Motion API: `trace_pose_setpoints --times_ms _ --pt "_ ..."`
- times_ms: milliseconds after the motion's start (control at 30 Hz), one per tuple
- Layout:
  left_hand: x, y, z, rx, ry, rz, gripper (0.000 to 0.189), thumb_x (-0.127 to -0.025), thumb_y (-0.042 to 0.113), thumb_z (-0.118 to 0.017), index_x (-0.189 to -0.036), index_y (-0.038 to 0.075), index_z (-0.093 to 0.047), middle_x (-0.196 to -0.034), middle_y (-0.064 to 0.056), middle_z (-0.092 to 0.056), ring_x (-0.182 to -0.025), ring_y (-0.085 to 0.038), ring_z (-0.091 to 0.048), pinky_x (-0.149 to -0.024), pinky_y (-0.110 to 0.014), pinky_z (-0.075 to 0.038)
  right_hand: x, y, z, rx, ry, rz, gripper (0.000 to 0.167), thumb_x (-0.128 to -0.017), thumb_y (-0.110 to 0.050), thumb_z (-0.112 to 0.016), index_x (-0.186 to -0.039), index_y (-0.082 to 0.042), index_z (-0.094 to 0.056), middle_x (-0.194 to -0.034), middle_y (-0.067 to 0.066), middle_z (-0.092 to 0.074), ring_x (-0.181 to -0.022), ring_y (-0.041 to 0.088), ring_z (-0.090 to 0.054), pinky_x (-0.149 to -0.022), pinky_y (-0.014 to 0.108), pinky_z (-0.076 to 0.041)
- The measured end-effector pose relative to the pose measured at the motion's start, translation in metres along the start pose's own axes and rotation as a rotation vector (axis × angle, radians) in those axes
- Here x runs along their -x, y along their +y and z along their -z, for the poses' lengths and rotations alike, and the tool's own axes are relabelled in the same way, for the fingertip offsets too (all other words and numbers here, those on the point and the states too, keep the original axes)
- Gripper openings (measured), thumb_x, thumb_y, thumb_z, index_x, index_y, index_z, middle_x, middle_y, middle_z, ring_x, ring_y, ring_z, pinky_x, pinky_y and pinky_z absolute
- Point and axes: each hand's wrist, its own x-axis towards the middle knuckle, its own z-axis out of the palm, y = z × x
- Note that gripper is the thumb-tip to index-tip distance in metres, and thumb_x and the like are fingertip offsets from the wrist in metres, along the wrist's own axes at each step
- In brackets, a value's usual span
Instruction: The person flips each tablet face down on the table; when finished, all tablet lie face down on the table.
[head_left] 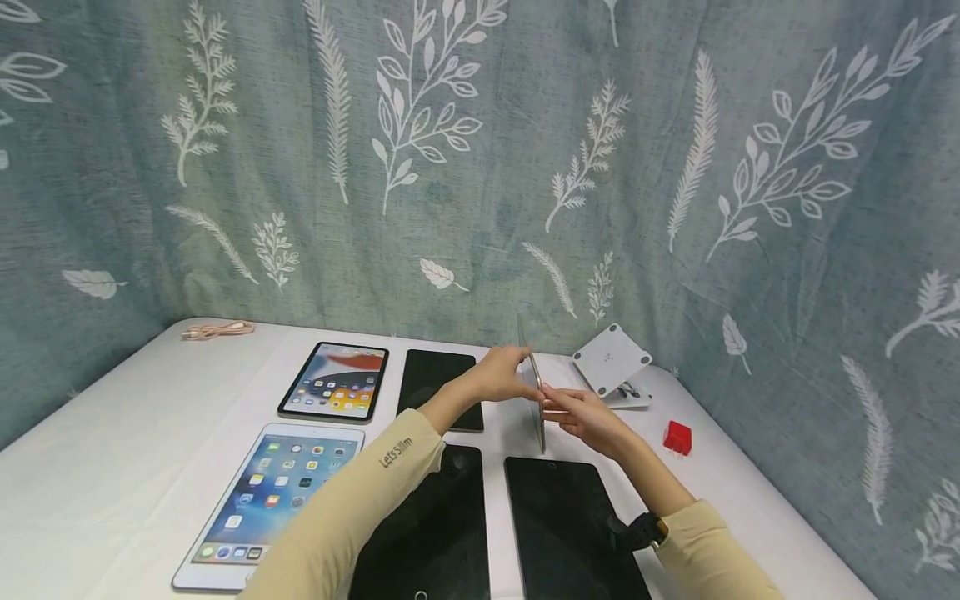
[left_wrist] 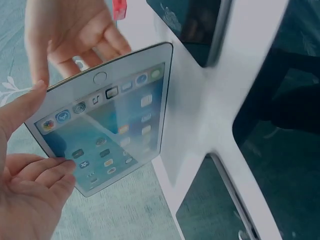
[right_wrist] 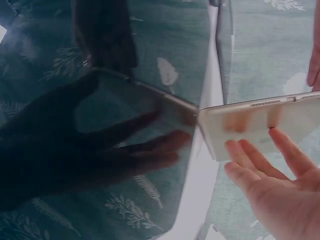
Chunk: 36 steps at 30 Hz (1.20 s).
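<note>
A white-framed tablet (left_wrist: 112, 127) with a lit home screen stands on edge above the table, seen almost side-on in the head view. My left hand (head_left: 493, 375) grips it by one side, thumb on the near edge and fingers at the screen side. Across from it, my right hand (head_left: 588, 421) has its loosely extended fingers (right_wrist: 287, 150) at the tablet's pale back, fingertips right at the surface. Two dark-screened tablets, one on the left (head_left: 442, 525) and one on the right (head_left: 570, 525), lie under my forearms.
Farther left lie a lit white tablet (head_left: 277, 492), a lit dark-bezel tablet (head_left: 336, 381) and another dark tablet (head_left: 431, 375). At the back right stands a white folding stand (head_left: 611, 360), with a red plug adapter (head_left: 678, 437) nearby. A coiled cable (head_left: 217, 330) lies far left.
</note>
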Motion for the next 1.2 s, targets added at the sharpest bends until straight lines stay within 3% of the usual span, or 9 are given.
trace_pose_setpoints --times_ms 133,300,467,667,733,800,933,1100,1200 --pt "0.002 -0.005 0.004 -0.016 -0.023 0.011 0.08 -0.081 0.03 -0.077 -0.145 0.0 -0.038 -0.146 -0.015 -0.046 -0.135 -0.029 -0.044 -0.109 -0.04 -0.039 -0.002 0.008 -0.001 0.049 -0.058 -0.039 0.063 -0.101 -0.036 -0.044 -0.144 0.009 -0.032 -0.151 0.032 -0.025 -0.141 0.048 -0.021 -0.115 0.061 -0.013" --pt "0.004 -0.014 0.005 -0.057 -0.009 -0.007 0.067 -0.08 0.028 -0.079 -0.133 -0.001 -0.052 -0.136 -0.015 -0.056 -0.128 -0.03 -0.051 -0.104 -0.04 -0.043 -0.005 0.015 -0.001 0.158 -0.108 -0.012 0.062 -0.1 -0.031 -0.05 -0.145 0.008 -0.033 -0.152 0.027 -0.03 -0.143 0.045 -0.022 -0.113 0.064 -0.009" --pt "0.005 -0.021 0.001 -0.06 0.022 -0.017 0.046 -0.078 0.026 -0.08 -0.115 0.002 -0.064 -0.115 -0.012 -0.066 -0.11 -0.027 -0.061 -0.091 -0.037 -0.049 -0.005 0.014 -0.005 0.282 -0.058 0.018 0.065 -0.096 -0.032 -0.058 -0.143 0.008 -0.037 -0.147 0.026 -0.04 -0.139 0.041 -0.033 -0.113 0.06 -0.021" --pt "0.006 -0.029 -0.009 -0.041 -0.006 0.026 0.045 -0.078 0.022 -0.08 -0.115 0.003 -0.065 -0.115 -0.01 -0.067 -0.109 -0.026 -0.062 -0.091 -0.037 -0.05 -0.003 0.014 -0.007 0.452 0.063 -0.017 0.064 -0.092 -0.034 -0.063 -0.138 0.007 -0.045 -0.137 0.028 -0.051 -0.13 0.042 -0.046 -0.104 0.054 -0.039" --pt "0.007 -0.032 -0.014 -0.042 -0.02 0.043 0.044 -0.078 0.022 -0.081 -0.114 0.003 -0.065 -0.116 -0.01 -0.066 -0.11 -0.026 -0.061 -0.093 -0.037 -0.049 -0.002 0.015 -0.006 0.507 0.112 -0.02 0.057 -0.09 -0.034 -0.066 -0.13 0.006 -0.055 -0.126 0.024 -0.061 -0.116 0.035 -0.057 -0.094 0.045 -0.047" --pt "0.006 -0.034 -0.02 -0.042 -0.024 0.056 0.044 -0.077 0.023 -0.081 -0.113 0.004 -0.066 -0.116 -0.01 -0.066 -0.11 -0.026 -0.061 -0.094 -0.036 -0.049 -0.001 0.018 -0.004 0.545 0.148 -0.021 0.045 -0.088 -0.033 -0.068 -0.115 0.003 -0.067 -0.103 0.014 -0.069 -0.094 0.024 -0.061 -0.078 0.034 -0.049" --pt "0.003 -0.037 -0.03 -0.036 -0.016 0.078 0.044 -0.075 0.022 -0.082 -0.112 0.003 -0.066 -0.109 -0.01 -0.068 -0.102 -0.025 -0.063 -0.087 -0.034 -0.051 0.001 0.021 0.001 0.578 0.184 0.001 0.03 -0.084 -0.029 -0.072 -0.081 0.001 -0.07 -0.061 -0.006 -0.047 -0.061 0.01 -0.039 -0.055 0.023 -0.031" --pt "-0.001 -0.038 -0.04 -0.005 -0.023 0.131 0.039 -0.073 0.019 -0.084 -0.103 0.001 -0.066 -0.094 -0.009 -0.069 -0.08 -0.018 -0.06 -0.07 -0.027 -0.047 0.001 0.024 0.005 0.654 0.229 0.057 0.029 -0.08 -0.025 -0.075 -0.067 0.001 -0.067 -0.05 -0.011 -0.033 -0.052 0.007 -0.028 -0.049 0.021 -0.022" --pt "-0.002 -0.037 -0.046 -0.007 -0.055 0.191 0.041 -0.073 0.019 -0.084 -0.102 -0.001 -0.064 -0.094 -0.011 -0.066 -0.08 -0.019 -0.058 -0.069 -0.028 -0.047 0.001 0.025 0.007 0.728 0.231 0.104 0.03 -0.078 -0.021 -0.075 -0.061 0.001 -0.066 -0.047 -0.013 -0.03 -0.048 0.005 -0.026 -0.046 0.02 -0.02"
